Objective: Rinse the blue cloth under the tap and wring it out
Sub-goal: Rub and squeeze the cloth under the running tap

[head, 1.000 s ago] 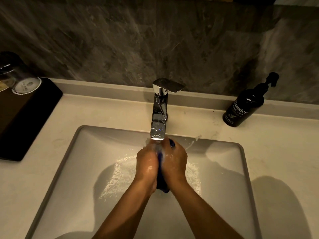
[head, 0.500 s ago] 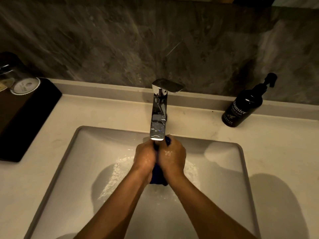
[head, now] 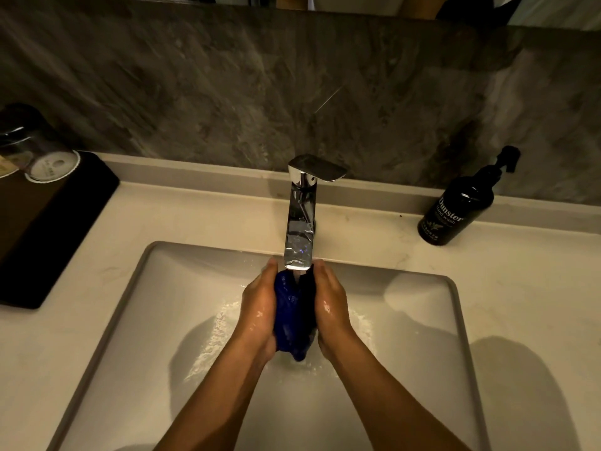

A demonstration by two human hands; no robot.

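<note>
The blue cloth (head: 294, 315) is bunched into a wet wad, held between both palms right under the spout of the chrome tap (head: 300, 222). Water runs from the spout onto the top of the cloth. My left hand (head: 258, 309) presses its left side and my right hand (head: 331, 307) presses its right side, fingers pointing toward the tap. Both hands are wet. The cloth's lower end hangs below my palms over the white sink (head: 130, 307), where water splashes.
A dark hand-wash pump bottle (head: 455, 208) stands on the counter to the right of the tap. A black tray (head: 65, 219) with an upturned glass (head: 39, 154) sits on the counter at the left. A grey stone wall rises behind the counter.
My hands have spread apart from a tight clasp, so more of the blue cloth shows between the palms. They stay under the spout.
</note>
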